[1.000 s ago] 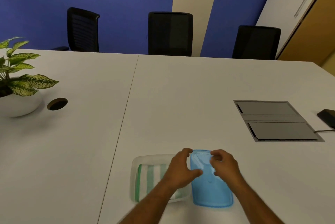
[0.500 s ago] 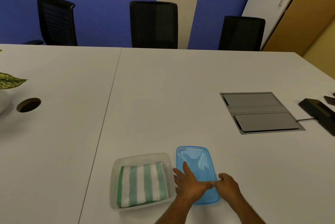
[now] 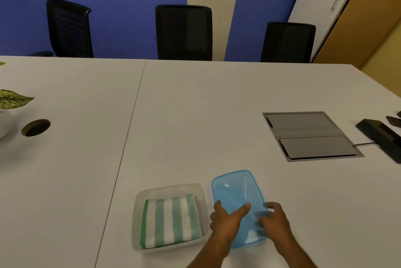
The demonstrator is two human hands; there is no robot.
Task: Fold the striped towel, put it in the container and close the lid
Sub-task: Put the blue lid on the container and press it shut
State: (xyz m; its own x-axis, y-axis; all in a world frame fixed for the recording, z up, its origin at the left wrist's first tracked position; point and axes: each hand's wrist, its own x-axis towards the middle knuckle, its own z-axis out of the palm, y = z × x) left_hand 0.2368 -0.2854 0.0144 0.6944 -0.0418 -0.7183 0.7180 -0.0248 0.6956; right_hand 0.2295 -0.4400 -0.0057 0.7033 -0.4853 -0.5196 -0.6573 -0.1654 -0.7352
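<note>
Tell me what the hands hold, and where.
Both hands are on the blue lid at its near end: left hand on its left edge, right hand at its right edge. Whether it is lifted cannot be told.

The lid [image 3: 236,194] is translucent blue plastic, glossy with small highlights. The container [image 3: 138,220] is cloudy, clear plastic. Inside it, the towel [image 3: 171,221] looks like soft, nubby terry cloth. The table [image 3: 195,115] is smooth, matt white; its hatch [image 3: 310,135] looks like brushed grey metal.

towel [image 3: 171,221]: green-white stripes | lid [image 3: 237,194]: translucent blue | container [image 3: 138,198]: clear | table [image 3: 195,115]: white
</note>
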